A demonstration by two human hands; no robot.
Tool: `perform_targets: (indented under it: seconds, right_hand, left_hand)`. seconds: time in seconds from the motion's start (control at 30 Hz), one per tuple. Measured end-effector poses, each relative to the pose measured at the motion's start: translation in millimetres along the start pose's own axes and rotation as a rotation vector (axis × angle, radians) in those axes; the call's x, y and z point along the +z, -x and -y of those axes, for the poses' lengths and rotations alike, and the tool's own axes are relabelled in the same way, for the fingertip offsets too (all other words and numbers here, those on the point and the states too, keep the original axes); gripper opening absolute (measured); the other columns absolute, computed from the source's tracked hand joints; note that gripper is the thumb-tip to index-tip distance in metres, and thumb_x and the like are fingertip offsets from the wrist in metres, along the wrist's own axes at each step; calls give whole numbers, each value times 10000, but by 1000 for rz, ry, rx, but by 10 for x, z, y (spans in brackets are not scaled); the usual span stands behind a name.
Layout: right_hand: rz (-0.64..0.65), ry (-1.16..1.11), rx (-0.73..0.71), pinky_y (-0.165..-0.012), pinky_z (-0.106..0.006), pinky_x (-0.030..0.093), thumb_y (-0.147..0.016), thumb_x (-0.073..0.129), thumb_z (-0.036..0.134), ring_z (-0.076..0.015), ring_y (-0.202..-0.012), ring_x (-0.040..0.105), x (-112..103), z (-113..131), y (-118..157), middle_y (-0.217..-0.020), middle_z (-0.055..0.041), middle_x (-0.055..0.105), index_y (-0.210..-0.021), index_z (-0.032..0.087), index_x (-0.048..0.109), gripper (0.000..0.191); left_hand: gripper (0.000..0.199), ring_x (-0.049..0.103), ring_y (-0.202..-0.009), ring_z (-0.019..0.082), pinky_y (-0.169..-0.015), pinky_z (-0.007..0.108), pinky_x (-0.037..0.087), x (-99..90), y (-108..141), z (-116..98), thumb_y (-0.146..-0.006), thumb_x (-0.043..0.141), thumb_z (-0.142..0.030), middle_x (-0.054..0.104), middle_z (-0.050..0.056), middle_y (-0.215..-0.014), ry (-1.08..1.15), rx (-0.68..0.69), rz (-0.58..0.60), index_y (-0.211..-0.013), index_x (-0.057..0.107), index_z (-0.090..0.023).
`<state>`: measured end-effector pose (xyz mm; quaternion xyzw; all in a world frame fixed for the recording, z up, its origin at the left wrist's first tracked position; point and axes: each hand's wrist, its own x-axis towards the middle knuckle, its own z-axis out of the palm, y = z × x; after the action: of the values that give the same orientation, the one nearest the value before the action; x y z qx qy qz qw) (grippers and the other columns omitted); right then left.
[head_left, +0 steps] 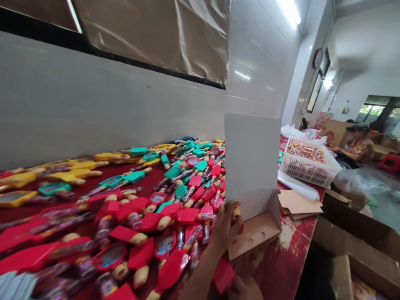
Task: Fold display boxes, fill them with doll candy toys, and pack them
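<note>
Left hand: the left hand (226, 229) is closed, and its fingers curl around a small red-and-tan toy (236, 218), beside the cardboard display box (253, 166).

Right hand: the right hand (245, 289) is at the bottom edge, only partly in view, so we cannot tell its state. A red piece (223, 275) is near it.

Things around: many red, teal and yellow toys (162, 208) lie in heaps on the red tabletop (281, 254). A white plastic crate (309, 177) of wrapped sticks sits farther along.

Nearby: a seated co-worker (358, 148) is beyond the crate, and open cartons (350, 233) stand right of the tabletop.

Risk: we think the display box can tip if a hand presses its thin back panel. Toys at the heap's edge can also slide if an arm brushes them.
</note>
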<state>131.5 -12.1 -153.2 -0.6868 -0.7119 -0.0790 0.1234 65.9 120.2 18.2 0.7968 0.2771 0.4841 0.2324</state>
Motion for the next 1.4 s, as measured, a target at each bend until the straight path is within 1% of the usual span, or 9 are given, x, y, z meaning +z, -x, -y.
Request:
perform_targets:
  seconds: [0.17,0.27,0.47,0.53,0.7,0.83,1.03,1.13,1.4]
  right_hand:
    - [292,40,-61,-456,-245,453,-716,639,162,-200,-595,646,-779,-382,208,-907,-74,688,-1073,205,607,362]
    - [302,8,-42,-633,-327,544,-714,687,306,-283,-840,674,-1078,-392,121,-1077,-139,662,-1271,169,492,606]
    - [86,-152,-178,-842,-470,517,-579,687,723,-339,-990,597,-834,-99,-167,-1212,-197,573,-1357,158,419,998]
    - [-30,-153,-222,-822,-449,517,-589,683,730,-322,-982,582,-677,-32,-176,-1213,-186,571,-1291,180,490,913]
    - [-255,-82,-377,-744,-372,501,-767,685,453,-250,-900,552,-335,85,-88,-1054,-96,647,-929,238,649,272]
    - [-293,-63,-407,-774,-405,482,-790,674,425,-244,-859,536,-272,177,-21,-871,-57,677,-834,248,663,182]
    - [-229,-85,-485,-824,-370,470,-847,618,366,-223,-907,559,-748,92,-31,-904,-48,678,-859,201,614,165]
    - [-325,-245,-504,-838,-338,467,-872,571,289,-200,-896,598,-1063,9,-68,-855,-37,681,-866,189,563,101]
    - [-644,-962,70,-505,-196,387,-785,513,177,-95,-529,470,-1727,-178,-54,-628,27,527,-776,206,482,43]
  left_hand:
    - [319,559,-926,219,-836,401,496,80,23,83,-918,439,-379,492,88,-1043,-18,65,-83,-1162,561,-214]
    - [305,538,-1032,229,-899,402,476,146,45,119,-934,443,-362,513,96,-1099,-13,117,-168,-1181,548,-217]
    - [300,541,-1071,230,-919,401,477,163,92,165,-939,458,-370,502,111,-1132,-15,132,-205,-1174,540,-203]
    - [300,538,-1075,234,-922,405,475,139,98,178,-938,458,-389,511,110,-1110,-19,112,-171,-1151,548,-198]
    - [299,549,-1031,227,-890,391,489,119,85,188,-941,447,-406,510,105,-1075,-37,112,-169,-1118,561,-193]
    - [280,545,-1034,215,-888,373,486,126,87,171,-937,466,-386,499,100,-1087,-12,120,-185,-1129,550,-200]
    - [307,543,-1039,221,-898,377,475,118,96,147,-934,468,-407,506,100,-1091,14,95,-174,-1148,543,-200]
    - [317,541,-1031,230,-891,385,476,121,94,146,-930,463,-430,503,101,-1076,10,73,-179,-1124,556,-196]
    - [350,542,-1005,239,-893,406,471,125,113,163,-915,474,-455,513,101,-1050,13,26,-164,-1129,558,-191]
